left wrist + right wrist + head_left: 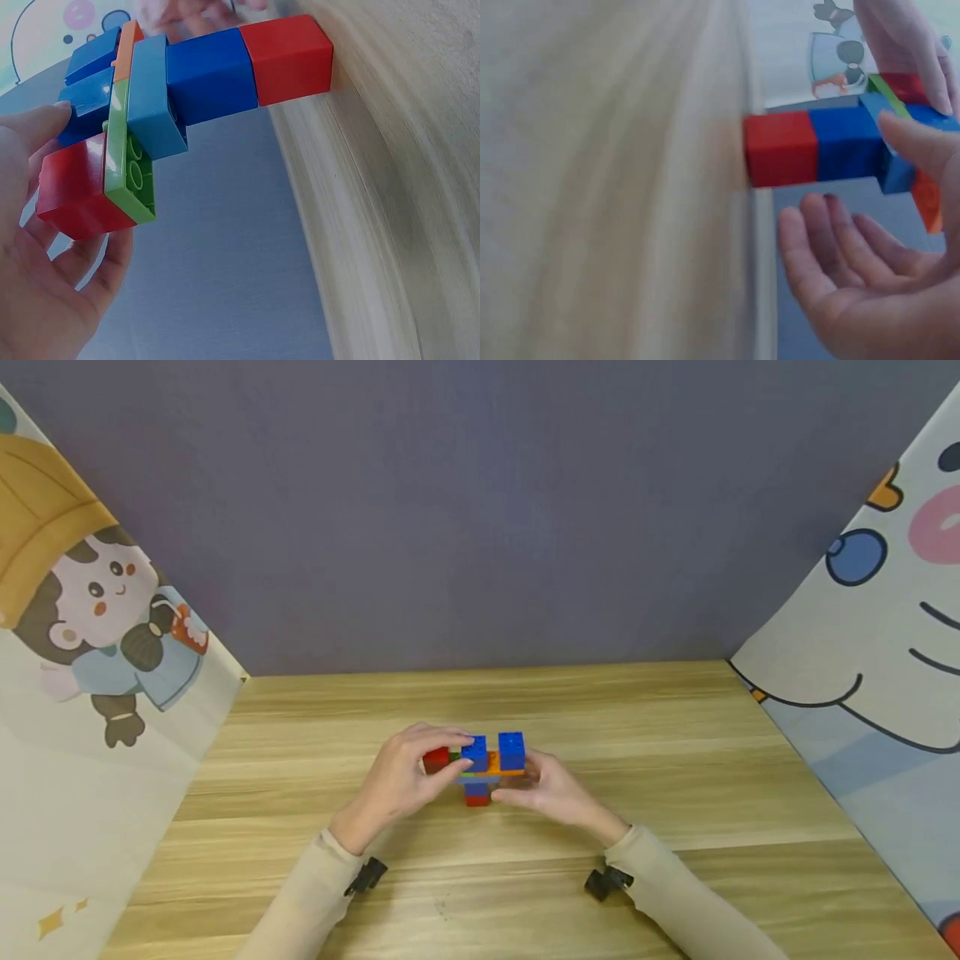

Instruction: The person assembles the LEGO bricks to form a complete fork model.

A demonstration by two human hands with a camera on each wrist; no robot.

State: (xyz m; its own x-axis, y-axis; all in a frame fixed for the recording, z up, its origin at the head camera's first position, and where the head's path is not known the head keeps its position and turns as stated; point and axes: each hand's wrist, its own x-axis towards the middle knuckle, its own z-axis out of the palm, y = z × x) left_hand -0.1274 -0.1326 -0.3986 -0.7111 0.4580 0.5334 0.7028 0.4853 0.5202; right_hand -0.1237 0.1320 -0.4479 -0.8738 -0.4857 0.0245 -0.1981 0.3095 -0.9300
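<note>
A toy-brick structure stands on the table, its red base brick [289, 60] lowest and a blue brick [214, 75] over it. Across that column lies a light blue brick [154, 105], topped by a green plate [118, 150] and an orange plate [492, 762]. A red brick [73, 184] sits on the left end, with a blue brick [474, 756] mid-top and another blue brick [512, 752] at right. My left hand [405, 772] pinches the mid-top blue brick between thumb and finger. Loosely bent, my right hand [558, 789] surrounds the right end, thumb in front near the column.
The wooden table [300, 860] extends all around the structure. A grey wall [480, 527] rises behind it, and cartoon-printed panels [112, 635] flank both sides. Each sleeve carries a small black wrist camera [366, 877].
</note>
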